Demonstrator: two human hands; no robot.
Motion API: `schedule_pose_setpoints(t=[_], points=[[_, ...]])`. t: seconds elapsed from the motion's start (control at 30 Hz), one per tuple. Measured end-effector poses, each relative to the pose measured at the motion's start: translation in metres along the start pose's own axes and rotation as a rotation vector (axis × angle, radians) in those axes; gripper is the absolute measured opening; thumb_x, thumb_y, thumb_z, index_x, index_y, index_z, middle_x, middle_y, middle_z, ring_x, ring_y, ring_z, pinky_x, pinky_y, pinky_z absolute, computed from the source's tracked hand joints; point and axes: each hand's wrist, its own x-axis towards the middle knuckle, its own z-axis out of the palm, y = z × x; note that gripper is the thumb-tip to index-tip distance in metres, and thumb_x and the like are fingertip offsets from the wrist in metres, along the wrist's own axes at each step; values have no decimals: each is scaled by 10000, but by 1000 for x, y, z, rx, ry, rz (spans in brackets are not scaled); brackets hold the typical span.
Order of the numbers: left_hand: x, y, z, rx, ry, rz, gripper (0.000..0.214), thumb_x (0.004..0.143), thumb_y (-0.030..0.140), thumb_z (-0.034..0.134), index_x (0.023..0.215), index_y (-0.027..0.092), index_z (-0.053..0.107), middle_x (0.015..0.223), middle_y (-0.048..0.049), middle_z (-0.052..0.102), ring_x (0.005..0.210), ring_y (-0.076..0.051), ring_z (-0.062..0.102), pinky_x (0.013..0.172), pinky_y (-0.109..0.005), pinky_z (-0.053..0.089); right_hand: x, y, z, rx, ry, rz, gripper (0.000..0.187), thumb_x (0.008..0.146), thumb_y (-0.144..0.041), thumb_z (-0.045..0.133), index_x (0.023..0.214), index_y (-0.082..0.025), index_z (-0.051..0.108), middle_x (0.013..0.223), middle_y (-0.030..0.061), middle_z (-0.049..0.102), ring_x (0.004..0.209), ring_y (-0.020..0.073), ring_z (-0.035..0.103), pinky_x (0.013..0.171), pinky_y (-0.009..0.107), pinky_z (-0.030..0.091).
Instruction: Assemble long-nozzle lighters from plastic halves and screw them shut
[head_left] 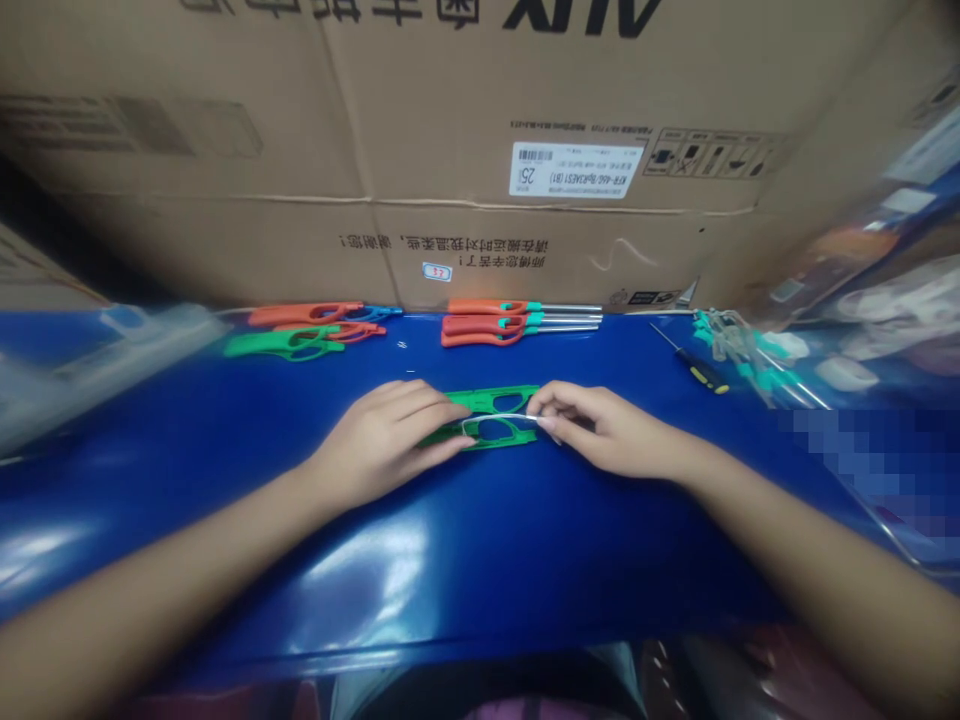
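Two green plastic lighter casing halves (pixel 499 433) lie side by side, inner sides up, in front of me. My left hand (pixel 394 432) covers their left ends, fingers curled and thumb against the lower half. A thin whitish wire or tube (pixel 495 417) arcs across the casings, its left end by my left thumb tip. My right hand (pixel 581 422) is closed in a pinch on the wire's right end, just beyond the casings' trigger loops. What lies under my left palm is hidden.
Orange, blue and green casing parts (pixel 300 330) lie at the back left. Red-orange lighters with metal tubes (pixel 517 325) sit at the back middle, against a large cardboard box (pixel 450 120). A screwdriver (pixel 701 370) and teal-ended metal tubes (pixel 757 355) lie right, on the blue table (pixel 525 560).
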Motion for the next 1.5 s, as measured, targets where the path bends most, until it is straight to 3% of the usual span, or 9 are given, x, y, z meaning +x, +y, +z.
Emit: schedule_pose_setpoints(t=[0.1, 0.2, 0.53, 0.67, 0.83, 0.97, 1.23, 1.5], points=[[0, 0, 0, -7, -1, 14, 326, 947, 424, 680, 1156, 175, 676, 1001, -76, 749, 886, -193, 697, 797, -311, 523, 1, 1, -1, 77, 13, 15, 174, 1016, -340, 507, 1087, -202, 586, 754, -22, 573, 632, 115, 488, 581, 234, 402], [0, 0, 2, -17, 7, 10, 256, 962, 334, 665, 1165, 180, 677, 1003, -73, 752, 885, -187, 703, 789, -308, 530, 2, 3, 0, 99, 19, 12, 172, 1017, -333, 489, 1070, -196, 580, 755, -17, 569, 654, 120, 512, 604, 241, 424], [1, 2, 6, -29, 117, 1, 196, 998, 225, 590, 1142, 168, 710, 951, -73, 766, 845, -166, 713, 808, -289, 580, 5, 8, 2, -51, 16, -30, 170, 987, -342, 554, 1045, -196, 617, 775, -10, 607, 623, 112, 502, 583, 238, 415], [2, 3, 6, -112, 89, -52, 191, 1005, 194, 587, 1142, 140, 708, 959, -76, 754, 842, -151, 704, 792, -259, 574, 3, 6, -1, -91, -7, -21, 151, 991, -330, 557, 1021, -192, 613, 732, -23, 598, 589, 111, 496, 567, 244, 404], [1, 0, 10, -155, 36, -61, 171, 1007, 219, 594, 1094, 140, 718, 956, -71, 756, 840, -155, 703, 781, -254, 570, 3, 7, -8, -156, -28, -169, 149, 993, -283, 559, 988, -193, 678, 989, 61, 674, 863, 171, 620, 782, 312, 490], [1, -1, 12, -154, -5, -56, 182, 1007, 230, 593, 1095, 132, 718, 970, -78, 751, 860, -168, 702, 795, -270, 577, 3, 13, -9, -184, -22, -185, 168, 997, -277, 557, 1028, -210, 709, 1029, 68, 683, 926, 191, 642, 844, 341, 499], [2, -2, 12, -137, -79, -19, 217, 1022, 228, 552, 1142, 140, 710, 1027, -87, 742, 928, -185, 696, 847, -300, 586, 0, 13, -10, -264, -49, -200, 194, 989, -250, 575, 1052, -198, 751, 1006, 72, 713, 910, 188, 663, 824, 321, 508], [1, -1, 13, -210, -103, -71, 196, 1008, 212, 575, 1119, 141, 721, 1045, -80, 730, 938, -175, 704, 845, -273, 574, -3, 4, -9, -292, -125, -223, 210, 998, -232, 570, 1050, -194, 769, 1001, 58, 724, 890, 161, 674, 801, 277, 499]])
